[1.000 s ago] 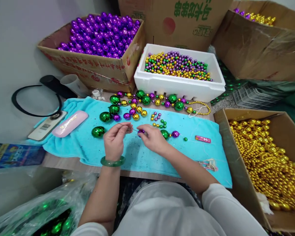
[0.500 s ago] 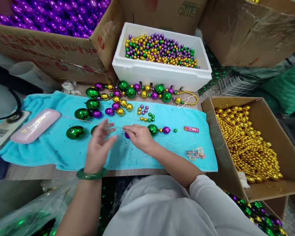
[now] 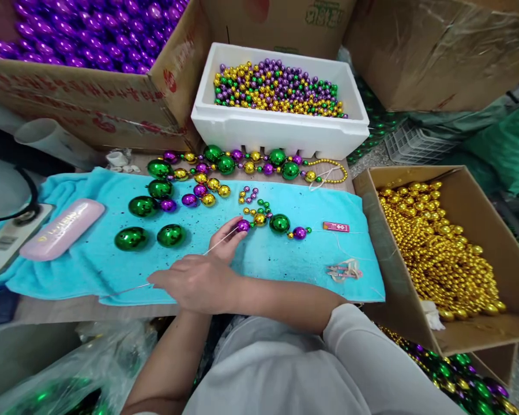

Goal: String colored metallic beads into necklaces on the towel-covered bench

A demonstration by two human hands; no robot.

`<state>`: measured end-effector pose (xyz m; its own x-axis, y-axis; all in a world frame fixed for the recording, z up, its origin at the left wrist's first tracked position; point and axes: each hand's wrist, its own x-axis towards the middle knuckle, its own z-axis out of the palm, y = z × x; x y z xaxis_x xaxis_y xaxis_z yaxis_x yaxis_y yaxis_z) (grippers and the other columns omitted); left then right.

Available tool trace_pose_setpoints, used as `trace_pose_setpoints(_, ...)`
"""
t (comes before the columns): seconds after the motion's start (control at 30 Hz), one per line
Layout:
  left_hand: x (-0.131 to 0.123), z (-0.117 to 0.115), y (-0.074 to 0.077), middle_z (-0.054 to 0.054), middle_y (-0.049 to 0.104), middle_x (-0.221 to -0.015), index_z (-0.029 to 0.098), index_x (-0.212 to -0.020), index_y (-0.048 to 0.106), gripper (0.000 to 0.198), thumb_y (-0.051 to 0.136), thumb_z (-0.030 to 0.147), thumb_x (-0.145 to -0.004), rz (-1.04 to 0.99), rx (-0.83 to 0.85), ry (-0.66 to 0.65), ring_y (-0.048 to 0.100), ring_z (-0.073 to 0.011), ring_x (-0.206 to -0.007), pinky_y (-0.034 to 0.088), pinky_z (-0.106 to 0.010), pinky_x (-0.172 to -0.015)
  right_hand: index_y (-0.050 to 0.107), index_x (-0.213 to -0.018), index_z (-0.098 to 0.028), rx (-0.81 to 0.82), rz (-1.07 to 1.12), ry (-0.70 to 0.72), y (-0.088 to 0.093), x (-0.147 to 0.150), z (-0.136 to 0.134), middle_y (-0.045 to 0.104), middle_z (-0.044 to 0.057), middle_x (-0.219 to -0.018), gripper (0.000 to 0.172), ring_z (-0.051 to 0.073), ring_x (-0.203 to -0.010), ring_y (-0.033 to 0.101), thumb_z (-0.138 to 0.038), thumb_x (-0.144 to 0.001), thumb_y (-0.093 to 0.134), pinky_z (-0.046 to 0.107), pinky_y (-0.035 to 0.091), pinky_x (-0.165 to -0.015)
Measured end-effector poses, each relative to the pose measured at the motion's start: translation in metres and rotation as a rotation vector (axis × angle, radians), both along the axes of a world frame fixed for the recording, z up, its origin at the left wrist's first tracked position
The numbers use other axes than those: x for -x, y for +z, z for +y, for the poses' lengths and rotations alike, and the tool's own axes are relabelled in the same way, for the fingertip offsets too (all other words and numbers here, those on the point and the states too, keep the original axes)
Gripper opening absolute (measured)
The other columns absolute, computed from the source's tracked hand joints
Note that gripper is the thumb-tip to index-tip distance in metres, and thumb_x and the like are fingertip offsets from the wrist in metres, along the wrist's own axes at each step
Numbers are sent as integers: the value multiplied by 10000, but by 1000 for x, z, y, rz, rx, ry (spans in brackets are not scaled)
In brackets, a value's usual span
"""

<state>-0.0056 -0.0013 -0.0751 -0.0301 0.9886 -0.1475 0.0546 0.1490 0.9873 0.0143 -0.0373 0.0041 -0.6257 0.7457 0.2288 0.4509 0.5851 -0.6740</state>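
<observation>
My left hand (image 3: 225, 237) reaches up from under my right hand and pinches a small purple bead (image 3: 243, 225) at the end of a short strand on the turquoise towel (image 3: 285, 265). The strand runs right through a gold bead, a green ball (image 3: 279, 223) and a purple bead (image 3: 300, 233). My right hand (image 3: 194, 282) lies crossed over the left wrist, with its fingers closed on a thin thread (image 3: 125, 290). This thread stretches from the bead down and left past the towel's front edge.
Two loose green balls (image 3: 131, 238) and a long finished strand (image 3: 242, 164) lie on the towel. Behind stand a white foam box (image 3: 277, 129) of mixed small beads and a carton of purple balls (image 3: 90, 86). A carton of gold beads (image 3: 441, 253) stands at right. A pink case (image 3: 63, 229) lies at left.
My right hand has swung left across my left arm, drawing the thread out. My left hand went from open to pinching the purple bead, now pushed up against the strand.
</observation>
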Motion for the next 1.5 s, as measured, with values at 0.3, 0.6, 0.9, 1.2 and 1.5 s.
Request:
trace_pose_setpoints(0.3,7,15,4,-70,636,-1114,222,-1147,679,370,606,318,-797,530,-190,-111,590,-228,-1076,443,-381,-1008,674,-1074,-172,129,265,164,37,-18,-15,735,18,-1035,274,118,-974,666,-297,-967,455,196,474,-892)
trace_pose_setpoints(0.6,45,49,27,-116,618,-1150,137,-1253,598,475,433,99,-809,898,-347,-403,581,-233,-1085,455,-383,-989,653,-1142,-174,572,494,-43,21,-61,-16,707,25,-872,317,129,-812,655,-166,-904,444,253,516,-790)
trace_pose_setpoints(0.9,12,86,29,-127,676,-1080,130,-1116,675,331,468,171,-860,1006,-331,-243,612,-266,-1032,471,-385,-934,547,-1000,-175,899,696,-112,-2,-109,-31,643,2,-744,155,85,-594,555,-269,-885,503,203,473,-546)
trace_pose_setpoints(1.2,-8,99,20,-119,672,-949,182,-937,703,213,572,157,-771,947,-301,-224,612,-287,-947,472,-404,-889,524,-806,-192,1009,818,-396,-21,-131,-31,637,-5,-630,209,93,-515,543,-377,-779,618,190,410,-453)
trace_pose_setpoints(1.5,8,70,38,-46,672,-815,140,-1005,693,323,692,261,-705,-205,84,68,617,-137,-705,532,-275,-681,551,-794,-186,809,771,-606,-31,-162,-15,599,-12,-558,212,97,-467,497,-389,-758,601,204,364,-429)
